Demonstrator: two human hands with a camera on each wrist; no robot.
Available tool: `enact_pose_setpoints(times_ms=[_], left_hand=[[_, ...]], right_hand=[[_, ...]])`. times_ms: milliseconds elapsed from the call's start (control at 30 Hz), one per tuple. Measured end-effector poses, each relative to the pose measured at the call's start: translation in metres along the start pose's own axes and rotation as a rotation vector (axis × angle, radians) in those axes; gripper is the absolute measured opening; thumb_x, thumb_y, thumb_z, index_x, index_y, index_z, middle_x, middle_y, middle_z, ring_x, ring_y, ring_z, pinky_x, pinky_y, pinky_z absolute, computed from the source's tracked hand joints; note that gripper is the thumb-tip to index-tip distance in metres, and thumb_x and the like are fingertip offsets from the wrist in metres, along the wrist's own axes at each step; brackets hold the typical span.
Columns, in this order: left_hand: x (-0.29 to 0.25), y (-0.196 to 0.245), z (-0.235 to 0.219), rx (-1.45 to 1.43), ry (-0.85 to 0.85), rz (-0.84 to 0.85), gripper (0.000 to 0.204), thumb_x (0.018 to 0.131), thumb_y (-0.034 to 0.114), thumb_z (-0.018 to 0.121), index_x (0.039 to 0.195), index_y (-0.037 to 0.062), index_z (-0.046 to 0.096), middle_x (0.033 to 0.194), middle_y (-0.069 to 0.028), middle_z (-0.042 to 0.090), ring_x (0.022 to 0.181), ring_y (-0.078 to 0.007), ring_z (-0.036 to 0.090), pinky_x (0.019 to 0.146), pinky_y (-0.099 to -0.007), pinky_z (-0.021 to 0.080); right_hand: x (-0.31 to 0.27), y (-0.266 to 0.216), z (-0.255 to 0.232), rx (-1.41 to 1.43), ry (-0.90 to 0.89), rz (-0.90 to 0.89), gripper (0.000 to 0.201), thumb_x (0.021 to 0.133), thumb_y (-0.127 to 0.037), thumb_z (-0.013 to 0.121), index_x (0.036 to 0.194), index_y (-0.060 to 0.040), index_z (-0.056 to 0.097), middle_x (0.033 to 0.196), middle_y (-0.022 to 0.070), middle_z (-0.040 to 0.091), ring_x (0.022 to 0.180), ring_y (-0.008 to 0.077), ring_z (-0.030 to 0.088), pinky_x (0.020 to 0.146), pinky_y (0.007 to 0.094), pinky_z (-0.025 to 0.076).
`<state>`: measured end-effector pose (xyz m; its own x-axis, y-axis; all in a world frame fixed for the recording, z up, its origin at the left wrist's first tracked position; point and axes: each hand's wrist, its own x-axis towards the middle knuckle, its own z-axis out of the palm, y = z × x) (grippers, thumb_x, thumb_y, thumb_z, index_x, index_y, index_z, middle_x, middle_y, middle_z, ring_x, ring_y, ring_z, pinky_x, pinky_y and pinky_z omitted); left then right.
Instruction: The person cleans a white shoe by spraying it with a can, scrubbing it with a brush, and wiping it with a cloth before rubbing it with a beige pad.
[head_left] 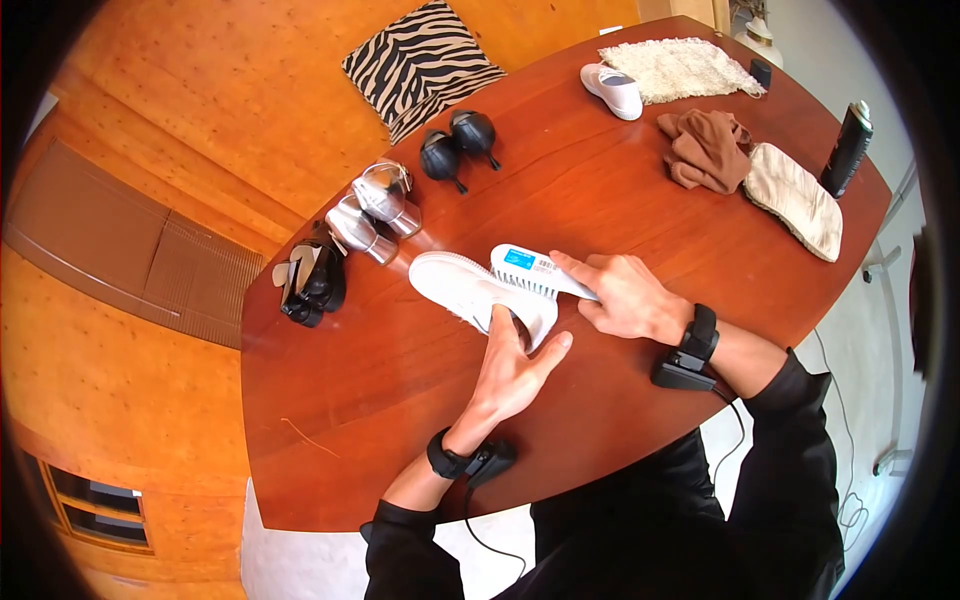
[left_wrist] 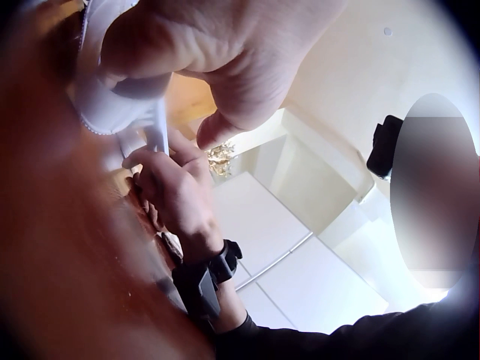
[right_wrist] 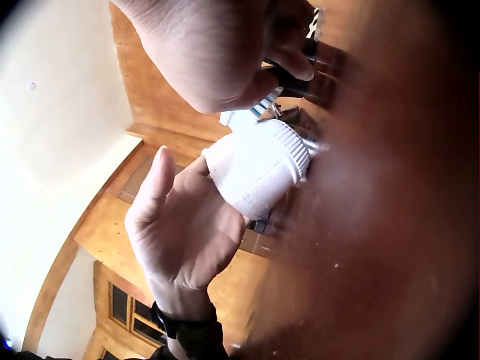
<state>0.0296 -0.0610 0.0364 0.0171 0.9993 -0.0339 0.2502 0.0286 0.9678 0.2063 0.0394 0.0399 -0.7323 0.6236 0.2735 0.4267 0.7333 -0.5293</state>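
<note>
In the head view a white sneaker (head_left: 458, 285) is tilted over the table, its toe to the upper left. My left hand (head_left: 512, 375) holds it by the opening, fingers reaching inside, the thumb standing away from it. My right hand (head_left: 632, 297) grips the handle of a white brush (head_left: 530, 262) with a blue label, index finger laid along it. The bristles face down at the sneaker's side. In the right wrist view the sneaker's heel (right_wrist: 259, 166) shows, with the left palm (right_wrist: 196, 225) behind it.
Silver heels (head_left: 375, 210), black heels (head_left: 458, 147) and black shoes (head_left: 312, 275) line the far left edge of the table (head_left: 390, 430). To the right are another white sneaker (head_left: 612, 92), a cream cloth (head_left: 680, 70), a brown cloth (head_left: 704, 150), a pale pad (head_left: 795, 200) and a black spray can (head_left: 848, 150).
</note>
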Motion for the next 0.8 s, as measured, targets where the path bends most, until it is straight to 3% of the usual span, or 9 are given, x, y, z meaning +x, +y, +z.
enact_pose_setpoints(times_ms=[67, 133, 233, 267, 333, 800], left_hand=[[-0.003, 0.005, 0.006, -0.063, -0.031, 0.005, 0.065, 0.085, 0.006, 0.061, 0.13, -0.0024, 0.015, 0.129, -0.0204, 0.035, 0.124, -0.0247, 0.037, 0.103, -0.0363, 0.031], [-0.004, 0.004, 0.009, -0.073, -0.009, 0.064, 0.072, 0.081, 0.021, 0.068, 0.125, -0.0096, 0.021, 0.124, -0.0217, 0.035, 0.118, -0.0253, 0.037, 0.099, -0.0376, 0.034], [-0.005, 0.005, 0.009, -0.086, -0.036, 0.049, 0.076, 0.08, 0.022, 0.069, 0.127, -0.0099, 0.019, 0.125, -0.0222, 0.034, 0.121, -0.0258, 0.036, 0.101, -0.0377, 0.033], [-0.005, 0.008, 0.008, -0.086, -0.036, 0.049, 0.076, 0.08, 0.022, 0.069, 0.127, -0.0099, 0.019, 0.125, -0.0222, 0.034, 0.121, -0.0258, 0.036, 0.101, -0.0377, 0.033], [-0.006, 0.013, 0.007, -0.06, -0.118, -0.009, 0.074, 0.084, 0.006, 0.061, 0.134, -0.0032, 0.007, 0.134, -0.0244, 0.031, 0.129, -0.0271, 0.032, 0.106, -0.0372, 0.028], [-0.011, 0.008, 0.015, 0.027, -0.312, 0.012, 0.086, 0.083, 0.011, 0.063, 0.136, -0.0041, -0.003, 0.139, -0.0247, 0.022, 0.133, -0.0298, 0.024, 0.108, -0.043, 0.025]], right_hand=[[0.0, 0.004, 0.006, 0.015, 0.062, -0.027, 0.068, 0.066, -0.004, 0.058, 0.132, -0.0047, 0.043, 0.076, 0.019, 0.057, 0.063, 0.0363, 0.056, 0.058, 0.0427, 0.048], [0.0, 0.005, 0.007, 0.017, 0.069, -0.034, 0.069, 0.066, -0.004, 0.058, 0.133, -0.0052, 0.041, 0.076, 0.0188, 0.057, 0.063, 0.0359, 0.056, 0.058, 0.0424, 0.048], [0.0, 0.006, 0.011, 0.019, 0.084, -0.039, 0.07, 0.066, -0.004, 0.058, 0.134, -0.0056, 0.04, 0.077, 0.0184, 0.057, 0.064, 0.0352, 0.056, 0.058, 0.0419, 0.048], [0.0, 0.006, 0.012, 0.018, 0.092, -0.038, 0.07, 0.066, -0.004, 0.058, 0.134, -0.0056, 0.04, 0.077, 0.0182, 0.057, 0.064, 0.0348, 0.057, 0.058, 0.0418, 0.048], [-0.001, 0.006, 0.013, 0.012, 0.098, -0.035, 0.07, 0.066, -0.004, 0.058, 0.134, -0.0056, 0.04, 0.077, 0.018, 0.057, 0.064, 0.0346, 0.056, 0.058, 0.0417, 0.048], [0.0, 0.001, 0.017, 0.162, 0.201, -0.025, 0.07, 0.065, -0.001, 0.053, 0.134, -0.0046, 0.04, 0.079, 0.0181, 0.058, 0.064, 0.034, 0.058, 0.06, 0.0399, 0.049]])
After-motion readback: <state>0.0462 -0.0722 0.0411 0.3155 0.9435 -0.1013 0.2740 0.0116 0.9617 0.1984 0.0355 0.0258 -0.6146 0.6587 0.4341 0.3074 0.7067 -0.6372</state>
